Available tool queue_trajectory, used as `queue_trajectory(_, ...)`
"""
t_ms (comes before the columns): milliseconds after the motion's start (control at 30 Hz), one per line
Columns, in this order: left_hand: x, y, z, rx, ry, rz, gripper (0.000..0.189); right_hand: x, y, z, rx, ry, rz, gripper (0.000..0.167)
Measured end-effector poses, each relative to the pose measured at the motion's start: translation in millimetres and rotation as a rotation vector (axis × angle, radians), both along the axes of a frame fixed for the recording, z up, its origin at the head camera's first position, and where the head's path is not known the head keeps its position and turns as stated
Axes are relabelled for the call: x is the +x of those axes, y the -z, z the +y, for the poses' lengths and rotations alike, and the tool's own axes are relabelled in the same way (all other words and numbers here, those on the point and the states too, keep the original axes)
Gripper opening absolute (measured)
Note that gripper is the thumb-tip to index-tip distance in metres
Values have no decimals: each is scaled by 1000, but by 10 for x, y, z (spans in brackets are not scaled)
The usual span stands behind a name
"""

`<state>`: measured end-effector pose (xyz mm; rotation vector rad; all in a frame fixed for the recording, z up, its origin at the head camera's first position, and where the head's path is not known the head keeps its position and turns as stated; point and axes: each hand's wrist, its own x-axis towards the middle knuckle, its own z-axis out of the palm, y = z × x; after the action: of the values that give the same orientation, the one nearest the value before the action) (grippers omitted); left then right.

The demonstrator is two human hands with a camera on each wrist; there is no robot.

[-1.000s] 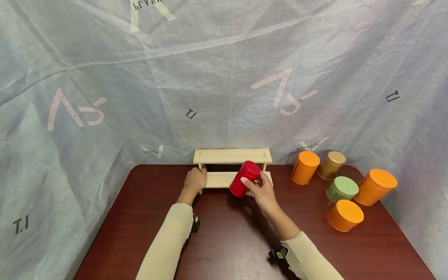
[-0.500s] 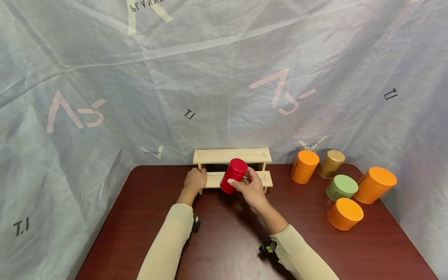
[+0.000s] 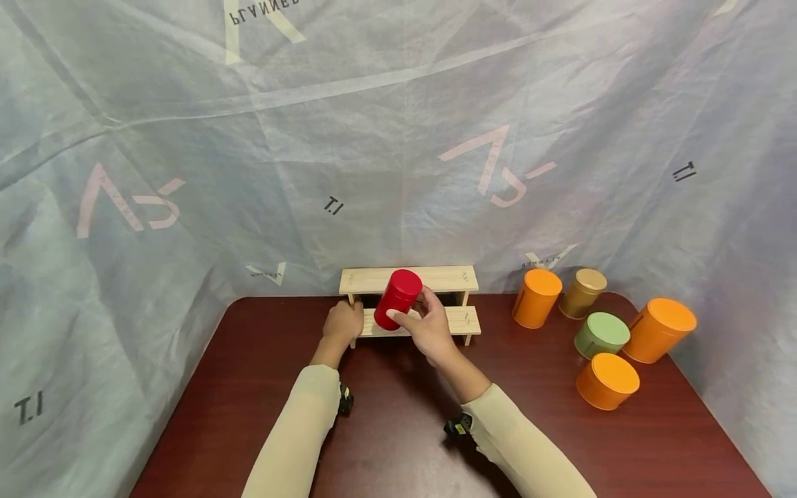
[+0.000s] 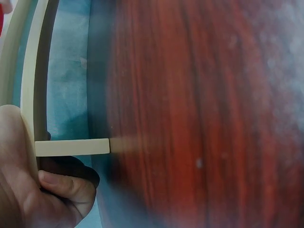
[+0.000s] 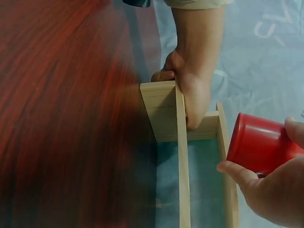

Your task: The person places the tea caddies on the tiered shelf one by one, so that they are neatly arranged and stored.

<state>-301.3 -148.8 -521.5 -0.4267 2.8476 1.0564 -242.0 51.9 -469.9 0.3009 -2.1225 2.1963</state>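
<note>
My right hand [image 3: 428,330] grips a red cylindrical canister [image 3: 398,299], which is tilted in the air in front of a small two-tier wooden shelf [image 3: 407,278]. In the right wrist view the canister [image 5: 260,142] appears beside the shelf's upper board, thumb and fingers round it. At the shelf's left end my left hand [image 3: 344,324] grips the lower board. From the left wrist, that hand [image 4: 42,194] shows its thumb curled under the board [image 4: 29,90], next to a short leg [image 4: 71,147]. Part of the lower tier is hidden behind the red canister and right hand.
On the table's right side stand several lidded canisters: a tall orange one [image 3: 537,299], a gold one [image 3: 582,294], a short green one [image 3: 601,335], a large orange one [image 3: 658,330] and a short orange one [image 3: 607,382]. A grey fabric sheet [image 3: 373,138] hangs behind the dark red table [image 3: 386,429].
My right hand has carried the red canister leftward and upward, from the shelf's right part to its left-middle. The left hand keeps its grip on the shelf's left end.
</note>
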Motion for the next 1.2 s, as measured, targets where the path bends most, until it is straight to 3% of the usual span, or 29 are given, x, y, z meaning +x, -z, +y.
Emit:
queue_trajectory(233, 4, -23, -29, -8, 9, 16, 56, -98, -47, -119, 20, 3, 87, 65)
queue_trajectory(633, 28, -31, 11, -37, 8, 31, 51, -231, -90, -214, -16, -55, 163, 65)
queue_trajectory(967, 13, -24, 50, -97, -4, 6, 54, -341, -76, -292, 34, -22, 194, 68)
queue_trajectory(1200, 6, 30, 19, -104, 3, 35, 54, -429, -96, -339, 100, -27, 185, 70)
